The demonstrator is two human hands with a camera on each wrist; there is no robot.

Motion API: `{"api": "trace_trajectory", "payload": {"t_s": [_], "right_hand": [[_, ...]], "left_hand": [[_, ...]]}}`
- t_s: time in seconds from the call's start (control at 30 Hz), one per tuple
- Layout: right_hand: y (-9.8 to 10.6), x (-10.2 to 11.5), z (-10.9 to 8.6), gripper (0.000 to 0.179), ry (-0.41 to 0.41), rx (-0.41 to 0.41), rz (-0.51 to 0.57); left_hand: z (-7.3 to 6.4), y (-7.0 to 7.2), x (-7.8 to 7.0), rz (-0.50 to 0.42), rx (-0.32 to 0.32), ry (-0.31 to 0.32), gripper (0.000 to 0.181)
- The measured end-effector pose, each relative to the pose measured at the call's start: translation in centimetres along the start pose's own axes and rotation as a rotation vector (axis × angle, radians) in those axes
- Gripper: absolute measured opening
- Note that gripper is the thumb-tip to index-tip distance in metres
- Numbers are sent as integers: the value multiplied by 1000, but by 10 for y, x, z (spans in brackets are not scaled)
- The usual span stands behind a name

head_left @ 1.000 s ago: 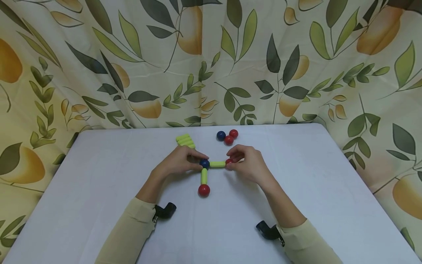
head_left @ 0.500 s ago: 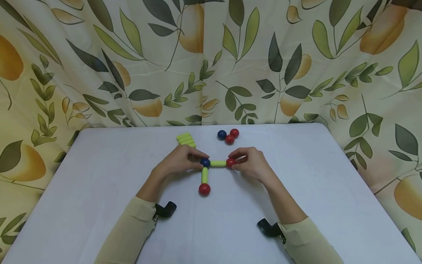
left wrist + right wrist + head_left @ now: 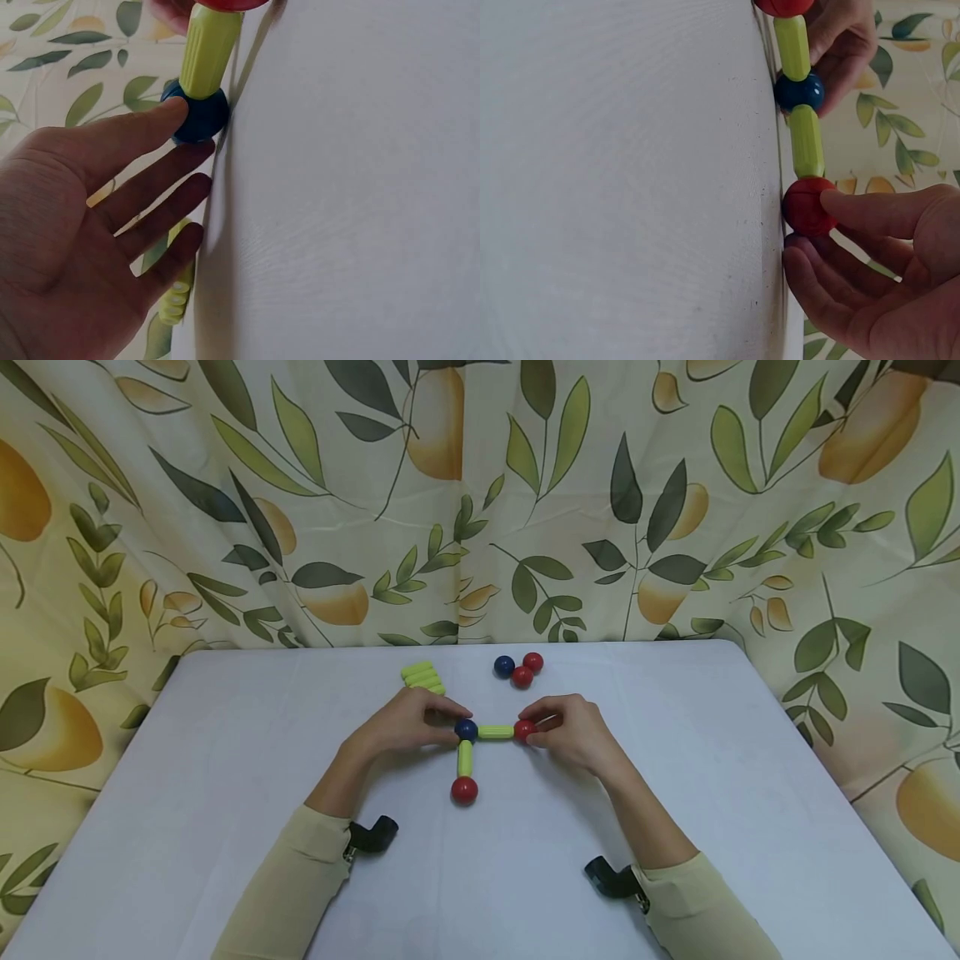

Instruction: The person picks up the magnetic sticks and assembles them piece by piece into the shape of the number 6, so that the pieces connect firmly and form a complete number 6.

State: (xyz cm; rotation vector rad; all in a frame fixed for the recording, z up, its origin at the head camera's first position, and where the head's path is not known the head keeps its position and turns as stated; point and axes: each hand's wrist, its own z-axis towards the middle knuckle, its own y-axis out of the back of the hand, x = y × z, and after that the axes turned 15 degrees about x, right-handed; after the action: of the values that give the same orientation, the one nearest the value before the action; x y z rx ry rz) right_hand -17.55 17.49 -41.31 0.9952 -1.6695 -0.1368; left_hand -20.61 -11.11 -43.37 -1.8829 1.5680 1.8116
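Observation:
An L-shaped piece lies on the white table: a blue ball (image 3: 467, 730) at its corner and two yellow-green rods leading off it. One rod (image 3: 496, 732) runs right to a red ball (image 3: 522, 731); the other rod (image 3: 465, 758) runs toward the person and ends in a second red ball (image 3: 464, 790). My left hand (image 3: 405, 720) pinches the blue ball (image 3: 204, 116) between thumb and index finger, its other fingers spread below. The right-hand red ball (image 3: 808, 206) is pinched by the thumb and fingers of my right hand (image 3: 567, 732).
Several loose yellow-green rods (image 3: 422, 677) lie side by side behind my left hand. Farther back on the table (image 3: 675, 735) sit a loose blue ball (image 3: 504, 667) and two red balls (image 3: 522, 677). A leaf-patterned curtain (image 3: 480, 527) hangs behind the table.
Over the first half second, my right hand's fingers shifted slightly right, showing more of the red ball at the rod's end. Since then both hands have stayed almost still.

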Motion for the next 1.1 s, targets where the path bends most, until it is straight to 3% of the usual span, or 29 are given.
{"api": "trace_trajectory", "payload": {"t_s": [0.1, 0.17, 0.4, 0.5, 1.1], "right_hand": [[0, 0, 0, 29, -1, -2, 2], [-1, -1, 0, 29, -6, 0, 3], [-1, 0, -1, 28, -19, 5, 4], [-1, 0, -1, 29, -19, 5, 4], [-1, 0, -2, 29, 0, -13, -14]], "left_hand": [[-2, 2, 1, -3, -30, -2, 36], [-3, 4, 2, 14, -82, 4, 32], [-3, 5, 8, 99, -362, 68, 22], [-3, 6, 10, 130, -442, 102, 24], [5, 1, 10, 204, -444, 181, 21]]}}
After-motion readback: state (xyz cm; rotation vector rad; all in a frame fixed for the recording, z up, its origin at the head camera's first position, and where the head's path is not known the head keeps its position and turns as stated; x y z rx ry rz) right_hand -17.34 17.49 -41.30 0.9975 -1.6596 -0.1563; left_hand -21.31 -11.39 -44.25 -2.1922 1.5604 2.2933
